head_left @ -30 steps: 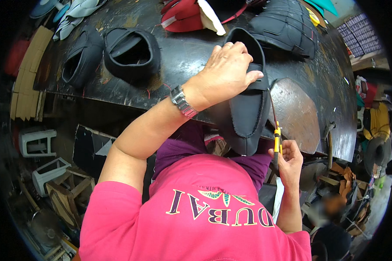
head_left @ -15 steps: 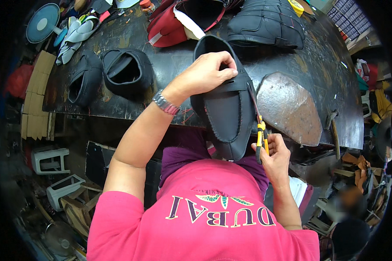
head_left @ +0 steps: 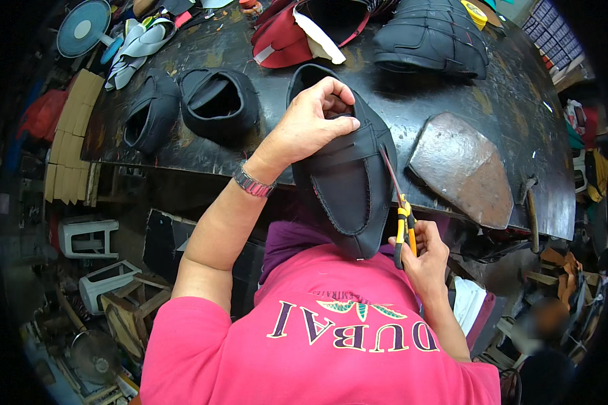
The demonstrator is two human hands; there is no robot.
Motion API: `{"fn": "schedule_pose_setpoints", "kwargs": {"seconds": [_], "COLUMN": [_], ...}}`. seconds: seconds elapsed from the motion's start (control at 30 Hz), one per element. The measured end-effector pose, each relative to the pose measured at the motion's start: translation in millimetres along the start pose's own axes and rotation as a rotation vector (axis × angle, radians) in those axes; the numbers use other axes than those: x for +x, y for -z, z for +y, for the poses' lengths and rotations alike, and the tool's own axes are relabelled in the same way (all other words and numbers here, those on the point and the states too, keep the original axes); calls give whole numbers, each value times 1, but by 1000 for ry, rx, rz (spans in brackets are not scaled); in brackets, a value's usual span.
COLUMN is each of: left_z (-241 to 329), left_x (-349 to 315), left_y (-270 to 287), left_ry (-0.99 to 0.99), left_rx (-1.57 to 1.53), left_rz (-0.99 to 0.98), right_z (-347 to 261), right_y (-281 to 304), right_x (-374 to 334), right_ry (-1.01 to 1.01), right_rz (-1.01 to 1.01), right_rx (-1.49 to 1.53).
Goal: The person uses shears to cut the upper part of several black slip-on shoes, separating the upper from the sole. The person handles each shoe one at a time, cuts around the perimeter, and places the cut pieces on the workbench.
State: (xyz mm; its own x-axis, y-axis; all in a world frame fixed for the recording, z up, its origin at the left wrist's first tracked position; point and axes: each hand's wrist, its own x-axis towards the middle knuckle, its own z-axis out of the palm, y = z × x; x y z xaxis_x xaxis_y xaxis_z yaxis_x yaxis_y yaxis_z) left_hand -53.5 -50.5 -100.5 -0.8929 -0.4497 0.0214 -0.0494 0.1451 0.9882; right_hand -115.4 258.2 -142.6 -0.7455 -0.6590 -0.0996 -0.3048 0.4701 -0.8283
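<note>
A black shoe upper (head_left: 341, 192) is held up at the table's near edge, its toe tip pointing down toward my pink shirt. Around its opening my left hand (head_left: 321, 120) is closed, thumb outside and fingers curled at the rim. My right hand (head_left: 422, 246) grips scissors (head_left: 404, 214) with yellow and black handles. Their blades point up along the right side of the upper, close to the strap across it. Whether the blades touch the material I cannot tell.
On the dark table (head_left: 277, 88) lie two black uppers (head_left: 219, 104) at left, a red upper (head_left: 284, 40), a stack of black uppers (head_left: 432, 40), a flat stone slab (head_left: 463, 169) and a hammer (head_left: 532, 212). A fan (head_left: 82, 28) stands far left; plastic stools (head_left: 88, 236) are below.
The scissors' blades now stand out from the upper's right side, where before they lay closer along it. My left hand keeps its hold. The whole view has shifted slightly.
</note>
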Motion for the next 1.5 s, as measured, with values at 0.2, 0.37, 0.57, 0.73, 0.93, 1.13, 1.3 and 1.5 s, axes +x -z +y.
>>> {"fn": "schedule_pose_setpoints", "kwargs": {"seconds": [0.2, 0.37, 0.57, 0.73, 0.93, 1.13, 1.3, 1.5], "left_z": [4, 5, 4, 1, 7, 26, -8, -66], "left_x": [-8, -11, -11, -11, -13, -18, -11, -26], "left_y": [-8, -9, -7, -6, -12, 7, 20, 19], "left_ry": [-35, -6, -14, -15, 104, -376, -219, -18], "left_rx": [-51, -64, -34, -40, -1, -649, -603, -712], "left_rz": [-6, -14, 31, 26, 85, 152, 196, 264], "right_z": [4, 9, 7, 4, 5, -11, -13, -7], "right_y": [-12, -11, -10, -14, -18, 19, 15, 0], "right_x": [7, 14, 12, 11, 24, 25, 30, 26], "right_ry": [127, 206, 74, 143, 135, -60, -68, 109], "right_rz": [37, 95, 23, 38, -6, 41, -147, -100], "right_rx": [85, -178, 123, 27, 98, 663, 547, -313]}}
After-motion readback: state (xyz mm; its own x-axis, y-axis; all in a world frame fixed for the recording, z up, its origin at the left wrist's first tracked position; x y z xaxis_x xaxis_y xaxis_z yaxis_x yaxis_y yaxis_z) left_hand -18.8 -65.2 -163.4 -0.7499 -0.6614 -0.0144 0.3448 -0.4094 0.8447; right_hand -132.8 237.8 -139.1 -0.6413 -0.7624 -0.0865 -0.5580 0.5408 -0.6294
